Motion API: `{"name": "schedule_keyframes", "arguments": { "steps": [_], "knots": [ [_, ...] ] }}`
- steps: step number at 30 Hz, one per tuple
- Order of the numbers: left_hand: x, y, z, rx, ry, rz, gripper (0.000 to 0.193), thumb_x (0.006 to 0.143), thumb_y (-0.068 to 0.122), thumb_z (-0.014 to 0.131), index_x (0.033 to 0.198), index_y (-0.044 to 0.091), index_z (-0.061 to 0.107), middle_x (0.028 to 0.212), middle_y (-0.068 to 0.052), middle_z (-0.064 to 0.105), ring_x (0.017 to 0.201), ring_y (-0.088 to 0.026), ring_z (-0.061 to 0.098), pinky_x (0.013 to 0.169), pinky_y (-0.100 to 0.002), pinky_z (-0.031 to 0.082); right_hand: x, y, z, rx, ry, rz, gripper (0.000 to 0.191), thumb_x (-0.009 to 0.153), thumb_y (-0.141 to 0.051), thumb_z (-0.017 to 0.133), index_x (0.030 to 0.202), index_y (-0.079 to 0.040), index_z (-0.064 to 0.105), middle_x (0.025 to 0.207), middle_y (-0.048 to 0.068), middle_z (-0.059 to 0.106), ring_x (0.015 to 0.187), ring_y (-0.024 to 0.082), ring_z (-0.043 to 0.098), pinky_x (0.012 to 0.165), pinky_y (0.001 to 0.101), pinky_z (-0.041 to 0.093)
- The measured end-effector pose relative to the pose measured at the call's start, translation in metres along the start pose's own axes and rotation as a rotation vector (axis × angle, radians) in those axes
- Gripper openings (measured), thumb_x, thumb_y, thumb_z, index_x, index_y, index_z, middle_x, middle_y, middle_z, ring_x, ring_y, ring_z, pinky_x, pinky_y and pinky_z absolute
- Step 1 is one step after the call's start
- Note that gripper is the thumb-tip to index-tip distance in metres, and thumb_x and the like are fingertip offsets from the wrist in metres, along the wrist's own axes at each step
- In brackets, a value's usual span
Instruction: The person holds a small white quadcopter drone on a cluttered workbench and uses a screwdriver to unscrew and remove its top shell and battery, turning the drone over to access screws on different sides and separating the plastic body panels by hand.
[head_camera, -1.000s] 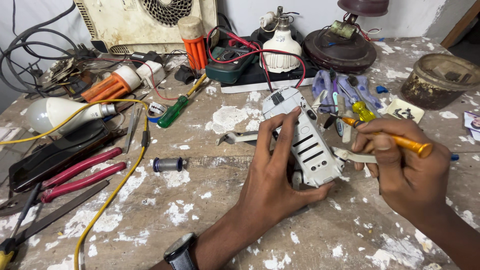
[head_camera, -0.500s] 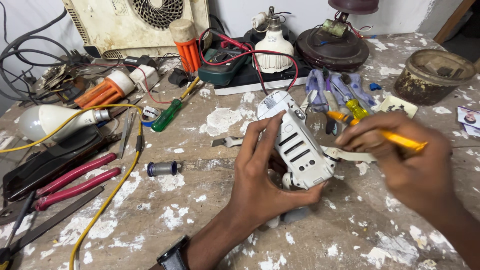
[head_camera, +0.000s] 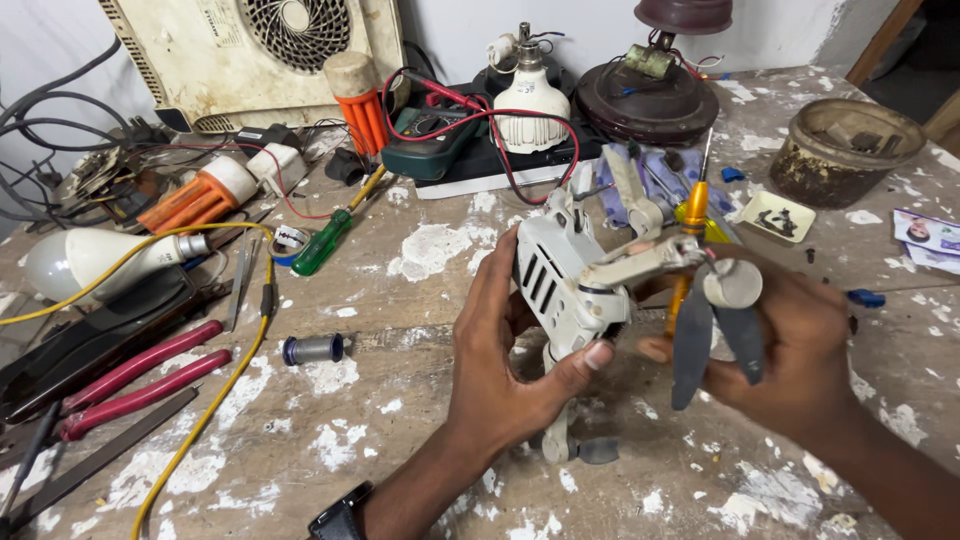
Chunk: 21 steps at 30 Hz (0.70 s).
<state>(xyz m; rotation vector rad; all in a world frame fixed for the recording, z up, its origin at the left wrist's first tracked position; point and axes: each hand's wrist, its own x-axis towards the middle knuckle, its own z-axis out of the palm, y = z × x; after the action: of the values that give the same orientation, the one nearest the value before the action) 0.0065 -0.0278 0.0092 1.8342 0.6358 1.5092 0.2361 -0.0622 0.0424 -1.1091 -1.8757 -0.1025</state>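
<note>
A small white-grey drone (head_camera: 560, 285) with vent slots is lifted off the workbench and tipped on its side. My left hand (head_camera: 505, 355) grips its body from the left, thumb under its lower edge. One folding arm sticks out to the right, ending in a round motor (head_camera: 733, 282) with two dark propeller blades (head_camera: 692, 345) hanging down. My right hand (head_camera: 790, 340) sits behind that arm and holds an orange-handled screwdriver (head_camera: 692, 225), tip pointing up. A black watch (head_camera: 340, 520) is on my left wrist.
The paint-spattered workbench (head_camera: 400, 420) carries red-handled pliers (head_camera: 130, 375), a green screwdriver (head_camera: 322, 243), a yellow wire (head_camera: 215, 395), white bulbs (head_camera: 85, 258), a multimeter (head_camera: 430, 135) with red leads, a small dark spool (head_camera: 312, 349) and a brown bowl (head_camera: 848, 150). A cream fan housing (head_camera: 250, 55) stands behind.
The drone has been raised from the bench and turned onto its side. One arm has swung out, with its propeller now hanging down. The screwdriver went from lying sideways to pointing up.
</note>
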Motion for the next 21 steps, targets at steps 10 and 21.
{"name": "schedule_keyframes", "arguments": {
  "steps": [10, 21],
  "knots": [
    [-0.005, -0.003, 0.000, -0.159, -0.121, -0.115, 0.106, 0.090, 0.050, 0.070, 0.158, -0.017, 0.023, 0.148, -0.032, 0.048, 0.133, -0.040, 0.064, 0.109, -0.044, 0.057, -0.008, 0.016, 0.002, 0.217, -0.098, 0.137, 0.063, 0.073, -0.018, 0.089, 0.125, 0.005, 0.063, 0.095, 0.011, 0.077, 0.081, 0.017, 0.078, 0.070, 0.0300, 0.063],
    [-0.007, -0.006, -0.005, -0.046, -0.201, -0.043, 0.107, 0.098, 0.074, 0.041, 0.155, -0.015, 0.022, 0.154, -0.035, 0.040, 0.140, -0.045, 0.051, 0.113, -0.048, 0.048, 0.013, -0.003, -0.006, 0.184, -0.152, -0.135, 0.036, 0.076, -0.024, 0.086, 0.106, -0.007, 0.074, 0.106, 0.006, 0.077, 0.096, 0.017, 0.077, 0.088, 0.0327, 0.062]
  ]
}}
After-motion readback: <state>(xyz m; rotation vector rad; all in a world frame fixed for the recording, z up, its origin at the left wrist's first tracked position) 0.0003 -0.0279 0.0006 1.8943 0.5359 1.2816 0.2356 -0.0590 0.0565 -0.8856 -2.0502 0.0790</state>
